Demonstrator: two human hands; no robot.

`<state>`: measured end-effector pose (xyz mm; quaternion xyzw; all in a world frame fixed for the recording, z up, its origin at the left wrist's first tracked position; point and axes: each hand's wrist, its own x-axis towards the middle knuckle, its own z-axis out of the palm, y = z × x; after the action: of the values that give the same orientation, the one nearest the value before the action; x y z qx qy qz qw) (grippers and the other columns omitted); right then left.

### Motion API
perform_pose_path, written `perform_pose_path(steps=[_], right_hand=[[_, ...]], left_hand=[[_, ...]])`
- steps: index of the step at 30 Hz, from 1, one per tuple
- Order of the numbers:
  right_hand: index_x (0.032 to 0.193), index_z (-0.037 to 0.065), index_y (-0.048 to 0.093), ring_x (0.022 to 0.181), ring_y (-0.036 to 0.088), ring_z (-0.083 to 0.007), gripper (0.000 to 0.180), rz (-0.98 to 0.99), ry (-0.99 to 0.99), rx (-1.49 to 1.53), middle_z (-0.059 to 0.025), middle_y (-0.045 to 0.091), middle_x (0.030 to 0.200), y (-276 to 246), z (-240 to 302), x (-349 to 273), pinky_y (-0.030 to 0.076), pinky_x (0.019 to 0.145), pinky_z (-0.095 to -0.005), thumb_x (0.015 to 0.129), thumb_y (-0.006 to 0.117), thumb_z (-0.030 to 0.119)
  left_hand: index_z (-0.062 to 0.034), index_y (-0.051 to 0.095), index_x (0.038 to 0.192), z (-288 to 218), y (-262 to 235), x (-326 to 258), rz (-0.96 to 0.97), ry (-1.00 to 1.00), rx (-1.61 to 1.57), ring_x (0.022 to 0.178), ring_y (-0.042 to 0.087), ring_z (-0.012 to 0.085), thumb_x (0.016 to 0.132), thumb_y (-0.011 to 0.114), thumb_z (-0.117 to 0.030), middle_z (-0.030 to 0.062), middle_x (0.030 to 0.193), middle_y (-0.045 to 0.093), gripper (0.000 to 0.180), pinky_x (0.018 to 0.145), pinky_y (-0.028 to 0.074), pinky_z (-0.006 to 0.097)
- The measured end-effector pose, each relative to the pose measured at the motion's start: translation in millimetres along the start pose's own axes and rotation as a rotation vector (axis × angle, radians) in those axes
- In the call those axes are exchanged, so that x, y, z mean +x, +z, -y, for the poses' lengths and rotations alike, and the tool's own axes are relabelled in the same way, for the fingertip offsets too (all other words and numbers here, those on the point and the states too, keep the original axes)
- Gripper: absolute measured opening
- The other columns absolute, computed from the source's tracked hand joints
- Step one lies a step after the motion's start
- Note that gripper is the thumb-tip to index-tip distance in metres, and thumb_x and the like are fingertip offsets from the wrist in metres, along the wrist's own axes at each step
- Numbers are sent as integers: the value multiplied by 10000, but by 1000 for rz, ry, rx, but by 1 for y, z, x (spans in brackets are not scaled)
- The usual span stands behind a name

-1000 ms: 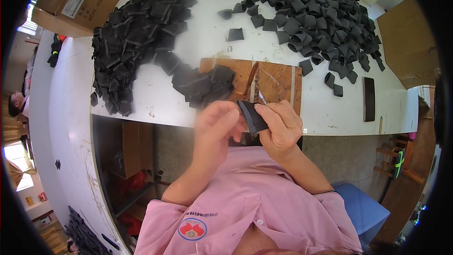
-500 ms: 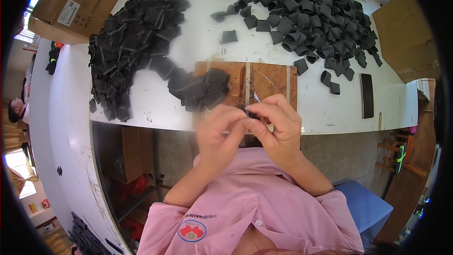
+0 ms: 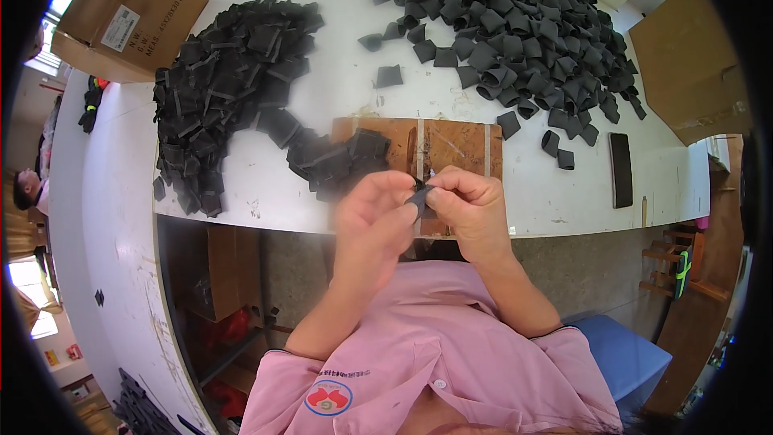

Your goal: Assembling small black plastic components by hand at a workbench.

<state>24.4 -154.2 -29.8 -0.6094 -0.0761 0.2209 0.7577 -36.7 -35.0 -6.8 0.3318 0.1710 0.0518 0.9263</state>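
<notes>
My left hand [image 3: 374, 221] and my right hand [image 3: 467, 209] meet in front of my chest, both pinching one small black piece [image 3: 418, 197] between the fingertips. Most of the piece is hidden by my fingers. Just beyond the hands a wooden board [image 3: 451, 149] lies on the white table [image 3: 338, 89], with a few black pieces [image 3: 334, 159] resting on its left end. A heap of flat black pieces [image 3: 229, 84] lies at the left, and a bigger heap of curled black pieces [image 3: 523, 32] at the far right.
A cardboard box [image 3: 129, 16] stands at the table's far left corner. A brown board [image 3: 692, 72] leans at the right. A dark flat bar [image 3: 620, 169] lies near the table's right edge. Another person's head [image 3: 28, 189] shows at the far left.
The black piece was held open and plainly visible between my hands a second ago; now my fingers have closed around it and drawn together, hiding most of it.
</notes>
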Motion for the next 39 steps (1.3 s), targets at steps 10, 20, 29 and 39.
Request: perform_pose_path(steps=[10,20,29,39], right_hand=[[753,45,517,536,330,-25,234,303,91,61,52,437,654,7,52,14,261,464,-165,867,529,248],[726,53,515,503,298,-6,265,469,94,154,74,387,589,7,42,56,228,426,-177,891,500,260],[954,-19,531,633,511,-175,342,3,-841,-594,-95,510,823,9,55,33,426,507,-248,764,643,244],[807,-3,560,629,522,-200,235,-147,-1203,-919,-65,508,730,27,59,34,441,502,-272,608,674,46]], left_hand=[[22,513,953,-22,-2,19,173,23,-232,329,352,43,805,453,37,162,888,600,161,296,244,170],[21,476,1031,-32,2,35,166,-69,-295,333,280,48,863,441,-25,54,675,520,178,321,217,180],[-35,614,906,-40,20,41,227,981,1035,823,544,152,685,616,50,99,874,588,237,711,450,267],[-13,531,865,-31,26,30,47,462,-56,802,511,168,874,508,-115,73,848,556,105,740,425,284]])
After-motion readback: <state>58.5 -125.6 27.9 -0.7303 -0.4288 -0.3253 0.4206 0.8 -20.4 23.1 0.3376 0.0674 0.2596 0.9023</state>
